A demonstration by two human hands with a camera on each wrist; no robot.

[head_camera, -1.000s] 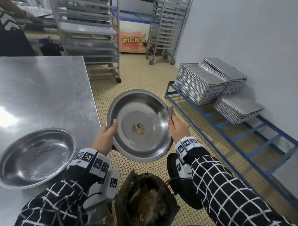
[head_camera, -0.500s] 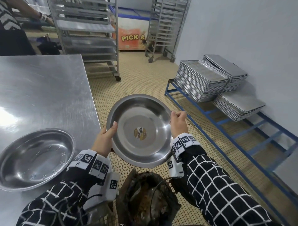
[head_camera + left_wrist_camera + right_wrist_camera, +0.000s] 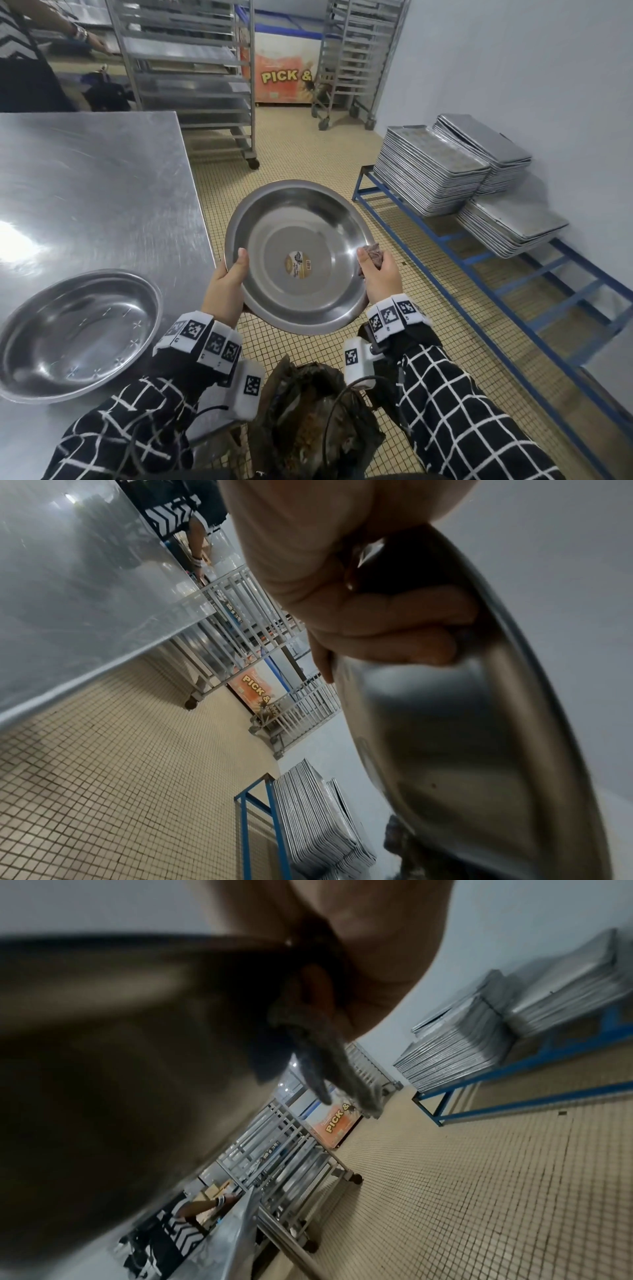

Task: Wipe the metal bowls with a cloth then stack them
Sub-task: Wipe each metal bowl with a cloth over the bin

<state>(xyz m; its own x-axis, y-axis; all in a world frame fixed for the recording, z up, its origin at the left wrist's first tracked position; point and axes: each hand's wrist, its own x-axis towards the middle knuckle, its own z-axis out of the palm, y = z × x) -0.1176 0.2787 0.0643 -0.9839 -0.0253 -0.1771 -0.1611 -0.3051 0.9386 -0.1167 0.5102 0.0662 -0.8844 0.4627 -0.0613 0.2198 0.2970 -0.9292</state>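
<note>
A shiny metal bowl with a small sticker at its centre is held over the tiled floor, tilted toward me. My left hand grips its left rim, thumb inside and fingers curled under the bowl's outside. At the right rim my right hand holds a dark grey cloth pressed against the edge; the cloth hangs from the fist beside the blurred bowl. A second metal bowl sits upright on the steel table at the left.
Stacks of metal trays rest on a low blue frame along the right wall. Wheeled tray racks stand at the back. Another person stands behind the table. A dark bag hangs below me.
The bowl dipped, then rose again slightly. My right hand slid along the right rim with the cloth, whose tip now shows above the fist.
</note>
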